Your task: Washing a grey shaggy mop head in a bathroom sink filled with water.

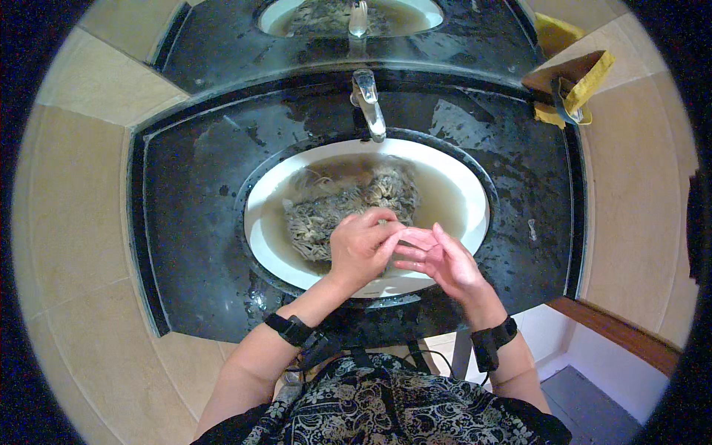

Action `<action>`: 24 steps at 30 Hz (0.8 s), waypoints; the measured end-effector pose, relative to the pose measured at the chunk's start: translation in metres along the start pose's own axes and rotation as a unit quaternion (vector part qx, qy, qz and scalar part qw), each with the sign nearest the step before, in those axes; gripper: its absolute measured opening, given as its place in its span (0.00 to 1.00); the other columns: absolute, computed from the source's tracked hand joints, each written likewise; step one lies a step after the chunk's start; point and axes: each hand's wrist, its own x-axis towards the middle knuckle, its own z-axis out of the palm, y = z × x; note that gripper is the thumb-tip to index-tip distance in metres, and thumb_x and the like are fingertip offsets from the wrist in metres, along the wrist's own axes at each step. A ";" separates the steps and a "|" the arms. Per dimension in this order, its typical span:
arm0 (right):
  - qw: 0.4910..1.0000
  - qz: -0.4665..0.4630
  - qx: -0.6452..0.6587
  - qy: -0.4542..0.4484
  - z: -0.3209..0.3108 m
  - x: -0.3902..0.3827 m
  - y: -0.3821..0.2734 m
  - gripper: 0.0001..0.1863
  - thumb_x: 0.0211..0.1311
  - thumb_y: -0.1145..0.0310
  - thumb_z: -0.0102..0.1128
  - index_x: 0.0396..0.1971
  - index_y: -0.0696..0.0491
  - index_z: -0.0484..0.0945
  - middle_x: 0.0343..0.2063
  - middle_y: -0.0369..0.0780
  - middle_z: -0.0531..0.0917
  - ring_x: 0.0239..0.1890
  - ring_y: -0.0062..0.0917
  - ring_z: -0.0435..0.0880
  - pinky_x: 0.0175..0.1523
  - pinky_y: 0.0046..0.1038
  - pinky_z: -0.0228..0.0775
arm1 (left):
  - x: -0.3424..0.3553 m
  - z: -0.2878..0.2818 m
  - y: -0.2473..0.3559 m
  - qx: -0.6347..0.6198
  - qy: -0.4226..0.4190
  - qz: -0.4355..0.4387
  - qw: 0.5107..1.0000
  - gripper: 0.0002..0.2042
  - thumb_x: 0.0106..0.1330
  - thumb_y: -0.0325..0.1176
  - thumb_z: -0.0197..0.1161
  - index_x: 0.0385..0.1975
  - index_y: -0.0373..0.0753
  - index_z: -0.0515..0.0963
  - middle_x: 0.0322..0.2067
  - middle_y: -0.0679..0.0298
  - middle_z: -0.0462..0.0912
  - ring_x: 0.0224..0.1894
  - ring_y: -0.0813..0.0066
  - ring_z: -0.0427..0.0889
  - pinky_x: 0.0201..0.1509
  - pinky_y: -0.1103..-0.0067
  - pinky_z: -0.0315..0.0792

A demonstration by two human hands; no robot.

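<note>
L hand [361, 245] curled, fingertips rubbing R hand's [437, 259] spread fingers, both empty, held over white sink [259, 222] so drips fall in. Grey-brown cloth [348, 204] soaks in murky water, under tap [368, 104].

Both bare forearms rise from the lower edge and angle inward until the hands meet at the middle, each wrist ringed by a black band, one on the left wrist [291, 328] and one on the right [493, 340]. The left hand [361, 246] is turned knuckles up, its curled fingers closing over the fingertips of the right hand. The right hand [443, 261] lies with its palm turned up and leftward, fingers stretched out and slightly spread, touching the left hand.
</note>
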 end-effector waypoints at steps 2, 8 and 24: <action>0.996 -0.006 -0.082 0.021 -0.001 -0.004 -0.012 0.28 0.67 0.52 0.39 0.54 0.61 0.64 0.52 0.45 0.72 0.51 0.36 0.74 0.56 0.37 0.65 | -0.002 -0.001 -0.003 -0.067 0.019 -0.053 0.996 0.05 0.57 0.32 0.59 0.28 0.42 0.80 0.32 0.67 0.78 0.28 0.74 0.78 0.30 0.77 0.70; 0.367 -0.267 -0.849 0.270 -0.040 -0.009 -0.038 0.19 0.50 0.68 0.63 0.44 0.56 0.75 0.39 0.41 0.77 0.36 0.25 0.78 0.44 0.25 0.71 | 0.003 -0.011 -0.004 -0.345 -0.054 -0.294 0.890 0.08 0.63 0.30 0.56 0.30 0.32 0.79 0.33 0.65 0.75 0.25 0.83 0.71 0.29 0.86 0.67; 0.597 -0.385 -0.693 0.120 0.002 0.000 -0.015 0.08 0.46 0.70 0.63 0.30 0.49 0.81 0.30 0.37 0.77 0.31 0.29 0.79 0.34 0.27 0.73 | -0.005 0.014 0.005 -0.291 -0.107 -0.197 0.930 0.09 0.62 0.31 0.56 0.30 0.31 0.77 0.28 0.63 0.76 0.25 0.80 0.73 0.31 0.83 0.68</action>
